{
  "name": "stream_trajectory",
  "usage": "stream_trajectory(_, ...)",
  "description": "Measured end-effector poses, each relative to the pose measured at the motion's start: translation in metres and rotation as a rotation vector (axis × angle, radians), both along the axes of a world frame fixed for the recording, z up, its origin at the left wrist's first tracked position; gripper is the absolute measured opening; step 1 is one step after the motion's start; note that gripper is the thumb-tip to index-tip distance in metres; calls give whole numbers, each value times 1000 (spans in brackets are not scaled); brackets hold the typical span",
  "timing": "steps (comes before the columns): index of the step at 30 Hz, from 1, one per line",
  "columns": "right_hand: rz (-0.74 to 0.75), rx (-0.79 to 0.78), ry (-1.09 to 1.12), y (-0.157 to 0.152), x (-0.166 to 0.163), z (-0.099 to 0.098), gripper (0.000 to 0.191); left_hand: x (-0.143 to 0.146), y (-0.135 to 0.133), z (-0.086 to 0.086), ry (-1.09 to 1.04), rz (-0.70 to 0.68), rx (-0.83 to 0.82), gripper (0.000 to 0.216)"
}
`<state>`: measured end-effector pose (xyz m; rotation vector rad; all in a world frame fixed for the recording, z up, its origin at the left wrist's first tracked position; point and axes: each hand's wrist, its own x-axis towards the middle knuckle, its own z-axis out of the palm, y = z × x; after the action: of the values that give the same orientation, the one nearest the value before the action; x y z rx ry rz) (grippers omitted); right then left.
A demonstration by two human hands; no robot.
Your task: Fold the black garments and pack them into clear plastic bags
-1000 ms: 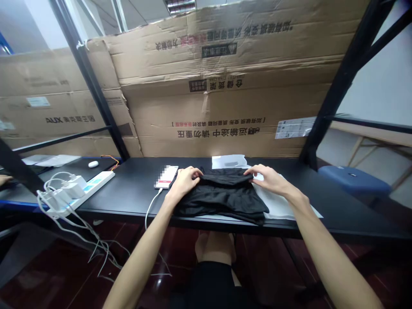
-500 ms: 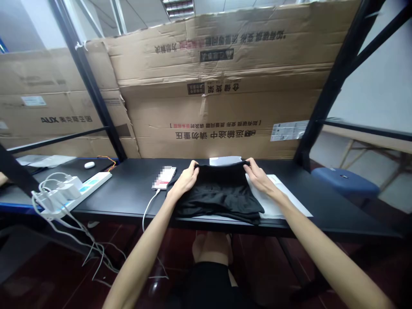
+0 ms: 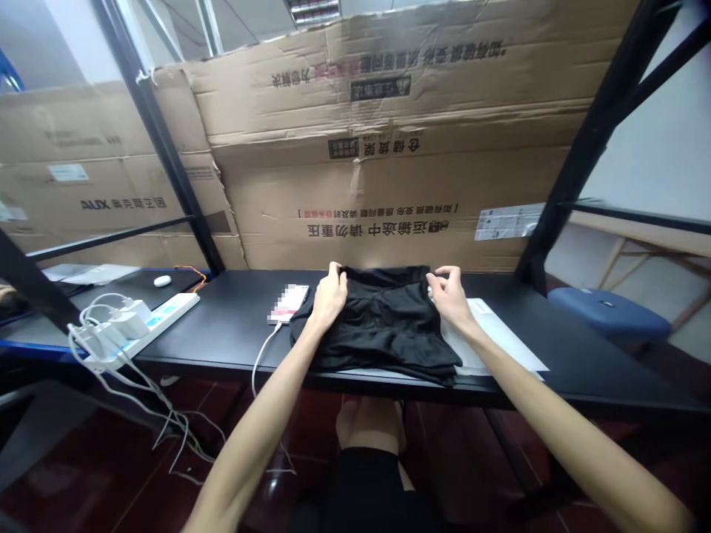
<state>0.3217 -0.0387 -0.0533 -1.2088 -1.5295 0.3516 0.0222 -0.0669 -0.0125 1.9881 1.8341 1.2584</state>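
Observation:
A black cloth garment (image 3: 389, 326) lies folded and wrinkled on the dark table, its far edge now laid down. My left hand (image 3: 330, 296) pinches that far edge near its left corner. By the right corner is my right hand (image 3: 449, 296), its thumb and forefinger bent and apart, with no cloth visible between them. White sheets (image 3: 494, 337) stick out from under the garment on the right.
Left of the garment lies a phone (image 3: 289, 303) with a white cable. A power strip (image 3: 161, 326) with chargers and tangled cables sits further left. Cardboard (image 3: 361, 178) walls off the back. A blue stool (image 3: 608, 311) stands beyond the table's right end.
The raised far edge of the garment has come down flat, away from me. My right hand has let go of its corner and shifted slightly right. My left hand stays at its corner.

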Motion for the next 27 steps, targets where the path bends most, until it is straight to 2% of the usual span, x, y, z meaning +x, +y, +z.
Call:
stream_trajectory(3, -45, 63, -164, 3, 3, -6, 65, 9, 8, -8, 94, 57, 49, 40)
stream_trajectory(6, -27, 145, -514, -7, 3, -8, 59, 13, 6, -19, 281, -23, 130, 38)
stream_trajectory(8, 52, 145, -738, -16, -1, -10, 60, 14, 3, -26, 397, -117, 102, 36)
stream_trajectory(11, 150, 95, -951, -24, -6, -13, 65, 15, -1, -35, 506, -203, -50, 45)
stream_trajectory(14, 161, 1, -1028, -27, -8, -16, 71, 13, -2, -41, 550, -221, -206, 53)
stream_trajectory(17, 145, -39, -1056, -29, -6, -15, 75, 7, -3, -42, 555, -242, -255, 56)
stream_trajectory(19, 131, -52, -1066, -31, -6, -13, 76, -1, -4, -40, 562, -246, -236, 57)
stream_trajectory(24, 128, -108, -1087, -35, -6, -9, 75, -35, -11, -37, 646, -175, -73, 52)
stream_trajectory(27, 121, -113, -1094, -35, -6, -8, 75, -52, -16, -42, 641, -136, -93, 53)
